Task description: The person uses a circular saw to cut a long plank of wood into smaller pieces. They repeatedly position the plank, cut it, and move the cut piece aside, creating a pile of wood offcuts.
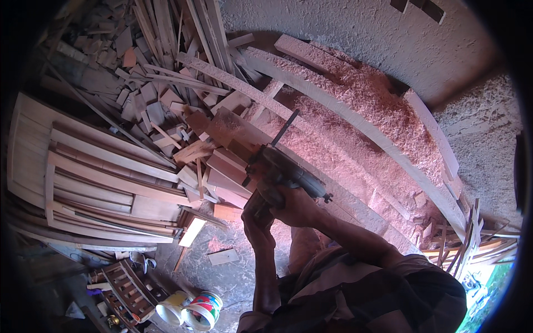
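A dark hand-held power tool [288, 172] with a long thin metal bar sticking up-left is at the centre of the view, over a long pinkish dusted board [377, 222]. My right hand [294, 205] grips its dark handle from the right. My left hand [258, 222] is closed on the tool's near lower part, left of my right hand; its exact grip is partly shadowed. Wooden blocks [227, 166] lie just left of the tool. I cannot tell whether the tool rests on the board or is held above it.
Piled offcuts [133, 105] and planks fill the upper left. Curved wooden frames [94, 183] lie left. Long curved beams [344, 119] with shavings [366, 94] stand by a rough wall [422, 50]. A wooden slatted piece [125, 291] and buckets [200, 311] sit lower left.
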The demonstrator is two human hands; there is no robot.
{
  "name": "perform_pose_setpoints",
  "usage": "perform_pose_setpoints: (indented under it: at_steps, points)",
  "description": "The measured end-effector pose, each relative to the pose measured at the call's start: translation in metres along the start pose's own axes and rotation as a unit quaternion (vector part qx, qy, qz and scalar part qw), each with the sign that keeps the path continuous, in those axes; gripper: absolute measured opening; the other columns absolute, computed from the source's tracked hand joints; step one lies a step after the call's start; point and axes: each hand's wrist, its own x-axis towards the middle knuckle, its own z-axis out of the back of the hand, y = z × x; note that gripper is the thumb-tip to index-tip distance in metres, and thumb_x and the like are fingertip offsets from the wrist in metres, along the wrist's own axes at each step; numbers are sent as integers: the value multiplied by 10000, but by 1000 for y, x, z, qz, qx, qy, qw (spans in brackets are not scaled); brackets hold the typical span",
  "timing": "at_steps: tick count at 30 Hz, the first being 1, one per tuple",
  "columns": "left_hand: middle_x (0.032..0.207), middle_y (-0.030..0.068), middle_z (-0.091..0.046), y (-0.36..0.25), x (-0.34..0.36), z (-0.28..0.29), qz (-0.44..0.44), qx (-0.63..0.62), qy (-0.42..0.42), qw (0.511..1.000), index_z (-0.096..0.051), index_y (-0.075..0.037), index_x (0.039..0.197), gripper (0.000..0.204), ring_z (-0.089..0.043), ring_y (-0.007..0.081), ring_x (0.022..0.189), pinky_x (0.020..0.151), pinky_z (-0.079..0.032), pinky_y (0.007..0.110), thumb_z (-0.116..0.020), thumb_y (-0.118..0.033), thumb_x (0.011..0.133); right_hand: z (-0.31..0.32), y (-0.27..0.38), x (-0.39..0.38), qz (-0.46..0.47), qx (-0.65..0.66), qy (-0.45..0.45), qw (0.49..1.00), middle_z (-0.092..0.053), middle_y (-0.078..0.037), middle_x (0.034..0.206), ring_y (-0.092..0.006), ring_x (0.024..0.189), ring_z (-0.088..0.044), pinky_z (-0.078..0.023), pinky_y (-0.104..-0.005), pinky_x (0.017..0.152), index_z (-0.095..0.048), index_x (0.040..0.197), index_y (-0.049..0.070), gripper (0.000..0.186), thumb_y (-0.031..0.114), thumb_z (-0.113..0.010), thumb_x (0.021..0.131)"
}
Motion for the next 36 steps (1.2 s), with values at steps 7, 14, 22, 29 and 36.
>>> perform_pose_setpoints:
  at_steps: [7,14,22,29,36]
  points:
    - [1414,162,-593,-12,23,5,4,24,4,1000,-470,-45,1474,666,-621,286,1266,1040,-548,427,-382,-571,1075,-8,9,23,-6,14,-2,1000,-705,-261,961,-441,940,-700,-570,-494,835,-647,1114,-8,397,181,-730,776]
    - [1352,173,-601,-19,42,6,13,-32,-16,999,-540,-33,1372,551,-632,270,1219,986,-573,398,-445,-483,1069,-17,8,44,-16,3,0,1000,-705,-263,954,-445,932,-703,-574,-496,824,-645,1123,-8,402,172,-725,773]
    - [1362,170,-618,-27,60,5,13,-54,-16,998,-517,-23,1431,597,-633,270,1236,1013,-560,405,-431,-488,1066,-25,9,64,-1,-6,-10,1000,-710,-246,958,-422,938,-710,-581,-474,817,-651,1121,4,369,157,-732,796]
    - [1361,159,-626,-36,75,3,6,-25,-25,999,-546,-28,1418,600,-632,268,1243,1013,-556,401,-416,-497,1069,-31,12,82,8,2,-9,1000,-709,-283,945,-455,911,-708,-582,-503,829,-646,1146,-15,431,161,-720,760]
    - [1374,168,-626,-46,101,7,-5,-34,-62,998,-522,-21,1434,627,-628,290,1258,1037,-546,412,-444,-518,1059,-40,20,115,-3,-23,18,1000,-712,-278,975,-446,938,-708,-581,-505,846,-645,1143,-6,421,166,-716,766]
